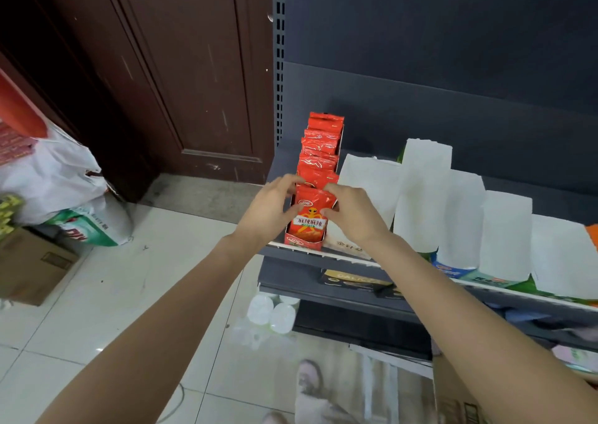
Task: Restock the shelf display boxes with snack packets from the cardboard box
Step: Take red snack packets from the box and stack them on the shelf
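Both hands are on the same red snack packet right at the front of the display box. The left hand grips the packet's left edge, thumb across the front and fingers curled up over the top corner. The right hand pinches the right edge the same way, thumb on the front face. The packet stands upright, its lower part down inside the box, with an orange cartoon figure and white label showing.

Behind it a row of matching red packets runs back in the same box, all standing on end. The box sits at the left end of a dark grey shelf, against the perforated upright.

To the right along the shelf is a line of white blanked-out boxes, just beside the red one. A lower shelf holds a dark and gold carton. A cardboard box sits bottom right under the right forearm. On the tiled floor there are white bottles, and off to the left a white plastic bag and another brown carton near a dark wooden door.
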Demonstrator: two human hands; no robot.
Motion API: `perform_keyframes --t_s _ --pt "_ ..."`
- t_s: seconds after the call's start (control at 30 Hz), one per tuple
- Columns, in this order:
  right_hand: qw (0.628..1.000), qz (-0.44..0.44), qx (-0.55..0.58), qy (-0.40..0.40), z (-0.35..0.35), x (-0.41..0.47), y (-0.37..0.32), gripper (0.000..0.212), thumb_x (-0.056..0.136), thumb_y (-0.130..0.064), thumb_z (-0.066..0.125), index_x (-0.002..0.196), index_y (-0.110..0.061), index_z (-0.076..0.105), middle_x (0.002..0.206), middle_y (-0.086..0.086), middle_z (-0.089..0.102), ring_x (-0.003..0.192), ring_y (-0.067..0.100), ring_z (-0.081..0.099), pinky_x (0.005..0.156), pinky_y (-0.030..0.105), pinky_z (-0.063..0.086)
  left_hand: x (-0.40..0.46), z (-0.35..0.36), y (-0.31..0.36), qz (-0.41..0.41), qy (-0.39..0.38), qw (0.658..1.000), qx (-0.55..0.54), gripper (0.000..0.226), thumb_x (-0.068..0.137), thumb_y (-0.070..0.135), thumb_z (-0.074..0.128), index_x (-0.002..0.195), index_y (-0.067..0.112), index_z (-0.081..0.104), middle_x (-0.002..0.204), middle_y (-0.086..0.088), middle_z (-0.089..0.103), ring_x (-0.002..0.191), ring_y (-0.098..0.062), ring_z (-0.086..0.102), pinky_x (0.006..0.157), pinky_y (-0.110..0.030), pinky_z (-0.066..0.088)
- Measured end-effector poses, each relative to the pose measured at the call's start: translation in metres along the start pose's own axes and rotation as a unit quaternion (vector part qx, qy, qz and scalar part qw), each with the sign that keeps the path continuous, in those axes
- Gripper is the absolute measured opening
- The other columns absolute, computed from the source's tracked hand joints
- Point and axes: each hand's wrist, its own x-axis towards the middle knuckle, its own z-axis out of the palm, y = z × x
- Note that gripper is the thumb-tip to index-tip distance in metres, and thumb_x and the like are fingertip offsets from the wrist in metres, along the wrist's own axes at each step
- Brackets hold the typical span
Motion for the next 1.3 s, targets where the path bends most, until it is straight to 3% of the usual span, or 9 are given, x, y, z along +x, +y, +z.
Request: perform_keyframes --t_s 0.1,0.2,0.33,0.53,0.7,0.83,1.03,1.13,1.3 --pt "1.0 0.006 0.002 0.005 0.003 -0.003 -0.006 0.048 0.091 -0.026 0.06 0.135 -0.015 0.046 0.137 0.004 0.053 0.122 0.023 0.054 0.103 0.04 0.044 -0.003 0.0 0.005 -0.006 -0.022 0.996 0.08 0.052 0.088 0.019 0.064 0.132 0.025 0.036 0.125 -0.002 0.057 0.115 -0.021 0.053 0.095 -0.042 0.048" --pt "0.997 0.003 0.043 0.063 -0.002 -0.011 -0.013 0.048 0.089 -0.025 0.063 0.133 -0.018 0.047 0.133 0.004 0.053 0.113 0.02 0.058 0.099 0.036 0.047 -0.011 -0.006 0.021 0.03 0.051 0.989 0.135 0.053 0.085 0.019 0.064 0.133 0.021 0.04 0.128 -0.004 0.052 0.117 -0.025 0.047 0.095 -0.042 0.043" --pt "0.989 0.007 0.055 0.139 -0.017 -0.037 -0.01 0.033 0.094 -0.022 0.056 0.127 -0.018 0.052 0.125 0.001 0.056 0.083 0.006 0.054 0.079 0.017 0.04 -0.031 -0.006 0.045 0.103 0.122 0.969 0.186 0.046 0.086 0.017 0.06 0.131 0.019 0.047 0.133 -0.004 0.047 0.12 -0.025 0.043 0.095 -0.039 0.037" --pt "0.984 0.015 0.065 0.165 -0.035 -0.101 0.017 0.024 0.097 -0.011 0.047 0.116 -0.014 0.061 0.115 0.001 0.064 0.096 0.01 0.056 0.083 0.014 0.039 -0.064 0.026 0.083 0.161 0.133 0.964 0.165 0.024 0.089 0.013 0.055 0.112 0.013 0.062 0.108 -0.005 0.063 0.102 -0.027 0.054 0.082 -0.037 0.038" --pt "0.982 0.053 0.059 0.173 -0.042 -0.168 0.071 0.022 0.096 -0.011 0.048 0.112 -0.013 0.063 0.107 0.002 0.065 0.093 0.013 0.059 0.081 0.02 0.043 -0.093 0.076 0.127 0.131 0.049 0.99 0.026 0.016 0.089 0.015 0.054 0.103 0.013 0.062 0.09 0.0 0.066 0.079 -0.019 0.061 0.069 -0.034 0.049" --pt "0.979 0.118 0.017 0.163 -0.045 -0.23 0.141 0.02 0.093 -0.012 0.05 0.107 -0.014 0.064 0.101 0.005 0.066 0.09 0.021 0.063 0.077 0.034 0.049 -0.113 0.144 0.17 0.068 -0.06 0.993 -0.072 0.012 0.088 0.014 0.054 0.097 0.011 0.063 0.086 -0.001 0.065 0.077 -0.014 0.059 0.072 -0.023 0.047" --pt "0.974 0.198 -0.049 0.094 -0.059 -0.328 0.246 0.014 0.094 -0.014 0.046 0.095 -0.01 0.059 0.096 0.011 0.062 0.09 0.032 0.06 0.069 0.037 0.045 -0.148 0.261 0.228 0.021 -0.174 0.983 -0.059 0.012 0.091 0.016 0.056 0.1 0.011 0.061 0.085 0.003 0.058 0.079 -0.011 0.053 0.077 -0.023 0.045" --pt "0.971 0.221 -0.051 0.074 -0.063 -0.37 0.298 0.021 0.092 -0.012 0.05 0.109 -0.008 0.062 0.11 0.012 0.062 0.103 0.03 0.057 0.083 0.035 0.041 -0.17 0.316 0.252 -0.021 -0.207 0.977 -0.043 0.017 0.091 0.016 0.055 0.107 0.011 0.061 0.098 -0.006 0.064 0.087 -0.018 0.059 0.08 -0.026 0.048" --pt "0.965 0.251 -0.066 0.041 -0.058 -0.414 0.367 0.045 0.09 -0.017 0.055 0.134 -0.013 0.046 0.135 0.009 0.046 0.125 0.028 0.041 0.103 0.037 0.036 -0.191 0.38 0.272 -0.099 -0.242 0.965 0.008 0.034 0.092 0.018 0.055 0.124 0.005 0.053 0.124 -0.014 0.059 0.112 -0.028 0.056 0.092 -0.031 0.046"
